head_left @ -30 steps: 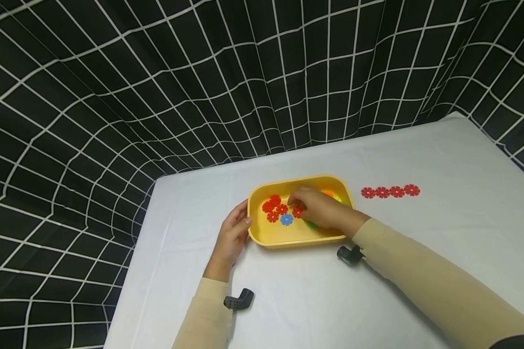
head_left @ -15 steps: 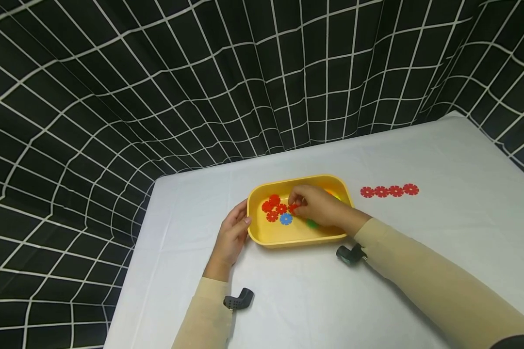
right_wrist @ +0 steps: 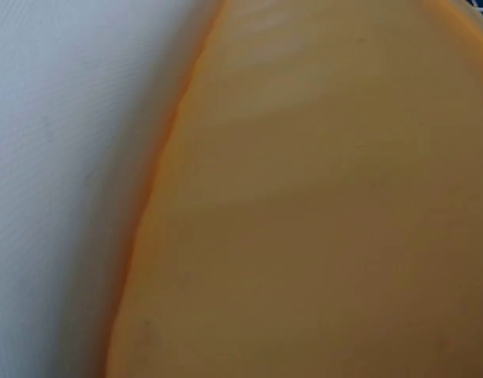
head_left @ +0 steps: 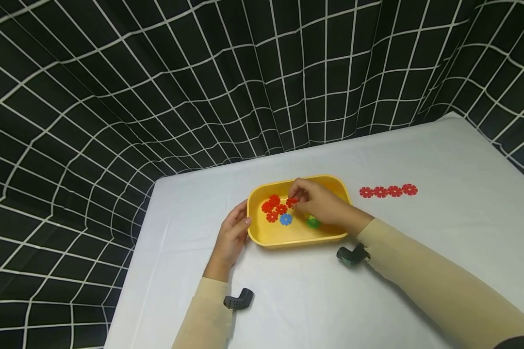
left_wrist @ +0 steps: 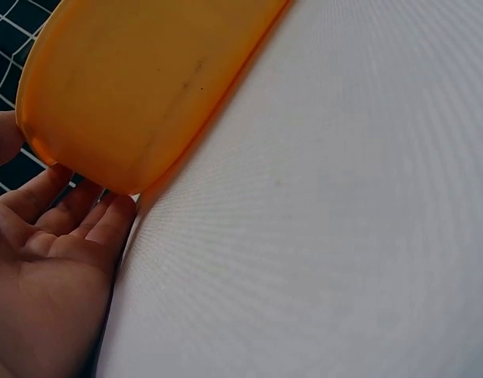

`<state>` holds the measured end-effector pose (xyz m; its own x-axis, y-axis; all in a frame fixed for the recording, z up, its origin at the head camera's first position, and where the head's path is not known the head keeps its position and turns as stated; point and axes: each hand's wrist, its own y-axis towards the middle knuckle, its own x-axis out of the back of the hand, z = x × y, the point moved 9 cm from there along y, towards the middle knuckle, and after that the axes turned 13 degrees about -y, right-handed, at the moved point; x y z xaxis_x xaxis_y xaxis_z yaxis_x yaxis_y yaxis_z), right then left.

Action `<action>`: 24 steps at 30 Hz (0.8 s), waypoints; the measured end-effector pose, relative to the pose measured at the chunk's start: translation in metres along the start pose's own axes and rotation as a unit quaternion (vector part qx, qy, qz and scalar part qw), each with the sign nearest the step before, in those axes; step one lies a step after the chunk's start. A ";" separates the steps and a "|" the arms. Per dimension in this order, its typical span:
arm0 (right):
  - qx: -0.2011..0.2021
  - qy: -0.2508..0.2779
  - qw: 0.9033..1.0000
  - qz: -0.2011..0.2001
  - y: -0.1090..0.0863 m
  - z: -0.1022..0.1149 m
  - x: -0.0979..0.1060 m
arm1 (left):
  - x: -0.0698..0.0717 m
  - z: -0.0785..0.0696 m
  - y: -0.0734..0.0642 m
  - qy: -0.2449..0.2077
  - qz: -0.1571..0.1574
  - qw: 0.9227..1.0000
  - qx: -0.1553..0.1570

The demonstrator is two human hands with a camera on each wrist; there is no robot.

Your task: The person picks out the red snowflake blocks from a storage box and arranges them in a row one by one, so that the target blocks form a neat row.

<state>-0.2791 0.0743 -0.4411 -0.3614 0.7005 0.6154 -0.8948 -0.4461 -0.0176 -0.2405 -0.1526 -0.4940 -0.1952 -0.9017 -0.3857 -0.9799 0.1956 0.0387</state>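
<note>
Holding 1 tray (head_left: 284, 236), 1 disc (head_left: 290, 202).

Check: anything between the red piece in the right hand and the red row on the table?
Yes: the yellow tray's right wall stands between the red piece in the right hand and the red row.

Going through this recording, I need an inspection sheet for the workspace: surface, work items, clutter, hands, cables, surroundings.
Surface: white tablecloth, faintly creased.
Work items: yellow tray holding loose red snowflake discs, a blue snowflake disc and green pieces; row of four red discs on the cloth, right of the tray.
Clutter: nothing seen.
Hands: left hand holds the tray's left end; right hand pinches a red disc inside the tray.
Cables: nothing seen.
Surroundings: black curtain with white grid; black wrist cameras.
</note>
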 end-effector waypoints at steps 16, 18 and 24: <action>-0.032 0.118 0.992 -0.006 -0.019 -0.007 0.024 | 0.002 0.002 0.001 -0.001 -0.001 1.000 0.001; -0.036 0.123 0.992 -0.009 -0.023 -0.009 0.029 | 0.001 0.002 0.001 0.000 0.004 1.000 -0.003; -0.036 0.111 0.993 -0.033 -0.038 -0.019 0.048 | -0.001 0.000 0.000 0.001 0.010 1.000 -0.008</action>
<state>-0.2675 0.1355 -0.4253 -0.3432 0.8359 0.4284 -0.9320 -0.3596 -0.0450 -0.2407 -0.1518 -0.4932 -0.2150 -0.8987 -0.3823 -0.9763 0.2078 0.0604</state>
